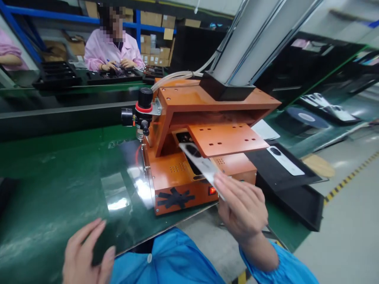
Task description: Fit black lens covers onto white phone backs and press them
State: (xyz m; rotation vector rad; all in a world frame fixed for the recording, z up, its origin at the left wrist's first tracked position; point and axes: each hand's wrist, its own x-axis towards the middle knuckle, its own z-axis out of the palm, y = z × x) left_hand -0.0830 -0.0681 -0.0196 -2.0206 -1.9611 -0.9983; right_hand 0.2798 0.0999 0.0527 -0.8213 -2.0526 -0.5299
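Note:
My right hand (244, 207) grips the near end of a white phone back cover (204, 165). The cover is tilted, its dark round camera area pointing away from me. Its far end is at the opening of an orange press machine (166, 177), over a dark recess in the base and beside the raised orange plate (227, 138). My left hand (87, 252) is open at the lower left, fingers apart, holding nothing. A clear plastic sheet (115, 191) lies on the green mat just beyond it.
On a black tray (275, 169) to the right lies another white phone back cover (286, 161). A black pressure regulator (144, 114) juts from the machine's left side. The power switch (212, 191) glows red. Across the bench sits a person in pink (114, 51).

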